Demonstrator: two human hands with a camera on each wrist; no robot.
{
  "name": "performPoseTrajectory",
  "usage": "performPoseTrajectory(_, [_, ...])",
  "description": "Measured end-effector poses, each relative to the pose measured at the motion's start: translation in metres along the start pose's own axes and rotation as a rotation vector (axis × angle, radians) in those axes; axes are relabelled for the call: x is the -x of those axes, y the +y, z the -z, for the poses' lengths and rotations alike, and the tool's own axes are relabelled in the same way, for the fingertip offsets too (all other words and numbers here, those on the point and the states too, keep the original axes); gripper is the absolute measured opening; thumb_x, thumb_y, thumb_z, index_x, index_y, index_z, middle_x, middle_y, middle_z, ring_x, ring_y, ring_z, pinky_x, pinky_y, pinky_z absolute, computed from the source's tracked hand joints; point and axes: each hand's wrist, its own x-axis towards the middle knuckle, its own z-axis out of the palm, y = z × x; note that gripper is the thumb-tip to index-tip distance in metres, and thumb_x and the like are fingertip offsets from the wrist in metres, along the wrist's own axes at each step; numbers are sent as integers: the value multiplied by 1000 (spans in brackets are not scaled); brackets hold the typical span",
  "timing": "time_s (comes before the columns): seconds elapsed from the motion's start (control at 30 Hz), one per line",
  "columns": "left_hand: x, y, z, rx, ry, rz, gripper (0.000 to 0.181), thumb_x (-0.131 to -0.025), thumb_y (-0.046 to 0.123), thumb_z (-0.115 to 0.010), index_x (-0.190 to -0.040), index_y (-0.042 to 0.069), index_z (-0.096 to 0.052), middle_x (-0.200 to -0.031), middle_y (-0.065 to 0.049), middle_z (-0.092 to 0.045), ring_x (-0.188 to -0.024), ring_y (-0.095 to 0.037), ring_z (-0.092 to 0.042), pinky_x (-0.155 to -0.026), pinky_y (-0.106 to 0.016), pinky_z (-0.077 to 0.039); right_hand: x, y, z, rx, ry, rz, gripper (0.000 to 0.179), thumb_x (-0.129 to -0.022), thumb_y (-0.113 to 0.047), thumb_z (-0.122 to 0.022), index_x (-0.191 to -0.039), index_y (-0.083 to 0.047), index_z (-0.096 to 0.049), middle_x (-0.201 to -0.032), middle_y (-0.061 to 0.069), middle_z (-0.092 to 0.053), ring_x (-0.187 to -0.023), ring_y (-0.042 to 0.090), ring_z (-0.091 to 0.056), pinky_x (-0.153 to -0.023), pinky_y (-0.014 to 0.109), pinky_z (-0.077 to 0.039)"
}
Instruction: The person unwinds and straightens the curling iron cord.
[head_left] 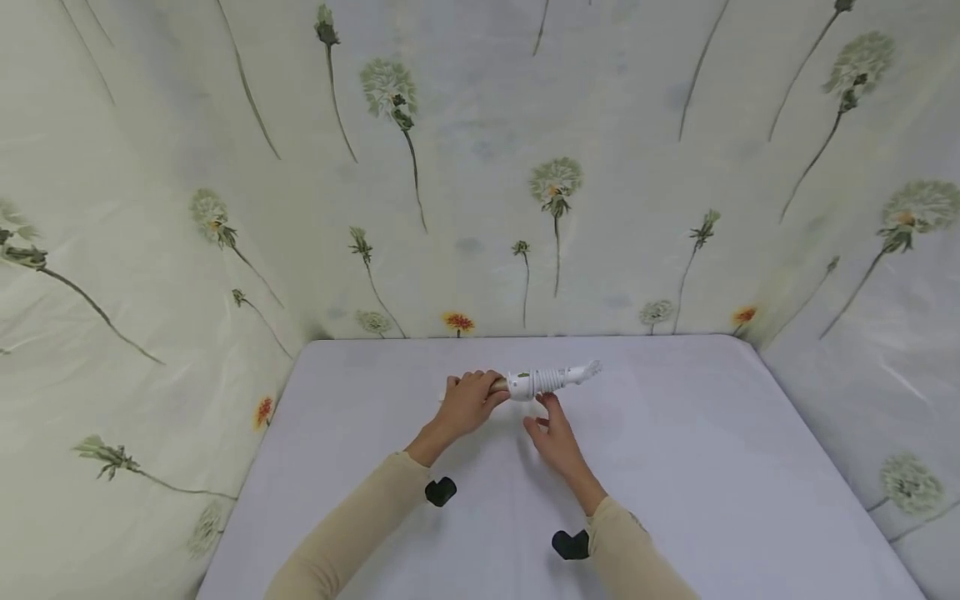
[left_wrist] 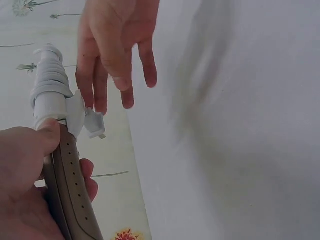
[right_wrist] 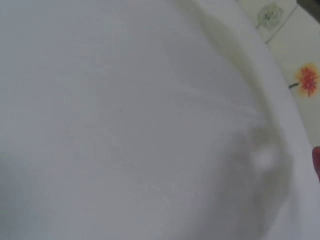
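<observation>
My left hand (head_left: 467,402) grips the brown handle (left_wrist: 70,175) of a white ribbed tool-like thing (head_left: 540,381), held up above the table. Its handle carries a row of small dark holes. The white part has stacked rings and, in the head view, tapers to a pale tip at the right. A small white piece (left_wrist: 94,123) sticks out beside the collar. My right hand (head_left: 555,437) is just below the white part, fingers loosely extended, the fingertips close to that small piece; whether they touch it I cannot tell. The right wrist view shows only one fingertip at its right edge.
A white-covered table (head_left: 675,467) lies beneath both hands. Behind and beside it hangs a pale curtain (head_left: 480,208) printed with dandelions. Two black pieces, one (head_left: 441,492) by the left wrist and another (head_left: 570,545) by the right sleeve, show near the forearms.
</observation>
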Motion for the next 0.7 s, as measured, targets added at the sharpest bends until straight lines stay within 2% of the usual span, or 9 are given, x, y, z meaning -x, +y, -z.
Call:
performPoseTrajectory(0.1, [1,3,6,8,-25,-2,34,-94,41,-52,-116,17,-60,-92,0,-64,-84,-17,-56,-74,-36,-29,-7,5,1,-92,-38,45,59,-93,-3,-56,-145,-8,-29,-152,16,-30,-137,38,-33,-98,55,-41])
performPoseTrajectory(0.2, [1,2,11,24,-60,11,35,-95,42,-51,-117,17,-59,-91,1,-64,-81,-15,-55,-72,-34,-28,-11,5,1,-125,-46,100,57,-93,-5,-57,-144,-5,-32,-150,18,-32,-136,39,-33,-96,57,-41])
performPoseTrajectory(0.3, [1,3,13,41,-91,13,36,-95,43,-50,-119,18,-59,-91,1,-65,-79,-14,-55,-71,-33,-26,-11,3,2,-87,-27,89,52,-95,-13,-57,-142,-8,-36,-147,16,-39,-134,35,-37,-97,53,-43])
performPoseTrajectory(0.43, [1,4,13,41,-96,-5,36,-95,43,-50,-118,18,-60,-92,1,-66,-80,-15,-57,-72,-34,-26,-10,2,3,-18,15,31,45,-97,-22,-53,-139,-10,-42,-139,13,-49,-130,30,-44,-96,48,-44])
performPoseTrajectory(0.57, [3,5,13,51,-93,-9,35,-94,42,-51,-117,18,-61,-90,1,-66,-80,-14,-57,-73,-34,-27,-9,4,4,10,54,26,37,-97,-19,-52,-132,-5,-49,-132,16,-55,-124,32,-51,-93,48,-46])
performPoseTrajectory(0.7, [5,5,12,60,-90,-6,36,-95,42,-51,-118,17,-61,-89,1,-66,-79,-14,-57,-73,-33,-27,-9,7,5,48,78,60,28,-97,-15,-53,-122,-3,-55,-122,16,-61,-114,30,-57,-87,44,-50])
